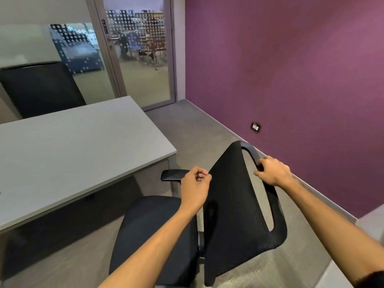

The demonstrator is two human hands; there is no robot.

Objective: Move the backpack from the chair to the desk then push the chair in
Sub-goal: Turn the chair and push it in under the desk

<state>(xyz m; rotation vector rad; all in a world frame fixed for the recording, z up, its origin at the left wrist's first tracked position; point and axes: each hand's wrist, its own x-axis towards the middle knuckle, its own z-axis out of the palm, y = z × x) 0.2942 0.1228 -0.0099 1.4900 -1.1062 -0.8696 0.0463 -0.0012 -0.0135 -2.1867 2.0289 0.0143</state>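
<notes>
A person stands behind a black office chair (234,204) in the lower middle of the frame, both bare arms reaching forward. The left hand (195,187) is curled closed on the left edge of the mesh backrest. The right hand (274,172) is wrapped around the curved frame at the backrest's top right.

The grey worktop (79,154) fills the left of the frame, and its visible surface carries no backpack. The chair's seat (149,229) is bare too, so the backpack is nowhere in view; where it lies cannot be told.

The chair sits just off the worktop's right corner, turned at an angle, its seat pointing toward the lower left and its left armrest (172,175) close to the corner. The gap under the worktop lies left of both hands. The left hand is nearer it. Pushing in looks likely to need a swing leftward first.

A second dark chair (39,88) stands at upper left.
</notes>
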